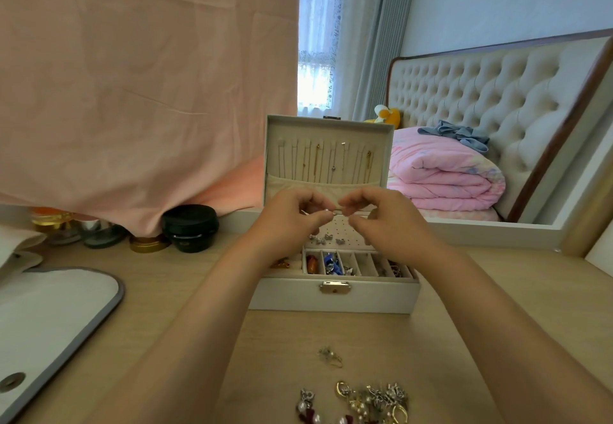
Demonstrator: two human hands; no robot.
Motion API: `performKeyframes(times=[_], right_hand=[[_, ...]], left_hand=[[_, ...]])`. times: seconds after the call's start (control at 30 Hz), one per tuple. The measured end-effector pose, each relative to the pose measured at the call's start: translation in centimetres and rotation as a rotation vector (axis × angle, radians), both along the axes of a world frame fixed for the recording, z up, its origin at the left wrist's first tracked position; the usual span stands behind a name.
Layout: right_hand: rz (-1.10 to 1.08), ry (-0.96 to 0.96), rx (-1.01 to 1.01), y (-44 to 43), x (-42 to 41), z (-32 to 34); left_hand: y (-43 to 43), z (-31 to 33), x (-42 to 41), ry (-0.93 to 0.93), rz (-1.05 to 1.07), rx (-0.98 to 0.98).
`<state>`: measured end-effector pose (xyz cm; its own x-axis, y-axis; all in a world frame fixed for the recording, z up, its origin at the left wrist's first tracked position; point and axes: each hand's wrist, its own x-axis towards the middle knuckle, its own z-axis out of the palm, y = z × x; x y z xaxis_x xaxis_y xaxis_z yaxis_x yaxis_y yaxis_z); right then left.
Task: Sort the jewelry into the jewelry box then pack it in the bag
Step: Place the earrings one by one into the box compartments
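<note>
Left hand (292,214) and right hand (384,221) both pinch a small metal piece (331,212) over the open jewelry box (331,294) at 12 o'clock. Loose jewelry (371,400) lies on the bench (199,291) at 6 o'clock, and the bag (49,307) at 8 o'clock.

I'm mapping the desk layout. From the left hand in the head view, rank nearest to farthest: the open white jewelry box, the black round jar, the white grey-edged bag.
1. Open white jewelry box, directly beneath the left hand.
2. Black round jar, to the left, toward the back.
3. White grey-edged bag, far left, nearer the person.
</note>
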<state>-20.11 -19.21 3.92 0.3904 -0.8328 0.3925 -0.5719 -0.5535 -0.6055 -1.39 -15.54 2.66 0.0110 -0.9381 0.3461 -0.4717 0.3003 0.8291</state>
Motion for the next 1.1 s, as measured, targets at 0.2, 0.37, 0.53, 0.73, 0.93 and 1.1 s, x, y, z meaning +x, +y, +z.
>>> performKeyframes(times=[0.2, 0.37, 0.53, 0.73, 0.93, 1.1], right_hand=[[0.057, -0.187, 0.075, 0.9, 0.6, 0.9], [0.047, -0.206, 0.042, 0.6, 0.3, 0.5], [0.03, -0.22, 0.009, 0.6, 0.1, 0.7], [-0.004, -0.257, -0.016, 0.5, 0.0, 0.7], [0.021, -0.302, -0.008, 0.5, 0.0, 0.7], [0.013, -0.419, 0.161, 0.7, -0.2, 1.2]], left_hand=[[0.2, 0.3, -0.3, 0.1, -0.031, 0.009], [0.4, 0.5, -0.7, 0.112, -0.032, 0.024], [0.4, 0.5, -0.9, 0.105, 0.005, -0.015], [0.2, 0.7, -1.3, 0.089, 0.044, -0.04], [0.6, 0.9, -1.8, 0.112, -0.016, -0.023], [0.3, 0.8, -1.4, -0.005, 0.008, -0.052]])
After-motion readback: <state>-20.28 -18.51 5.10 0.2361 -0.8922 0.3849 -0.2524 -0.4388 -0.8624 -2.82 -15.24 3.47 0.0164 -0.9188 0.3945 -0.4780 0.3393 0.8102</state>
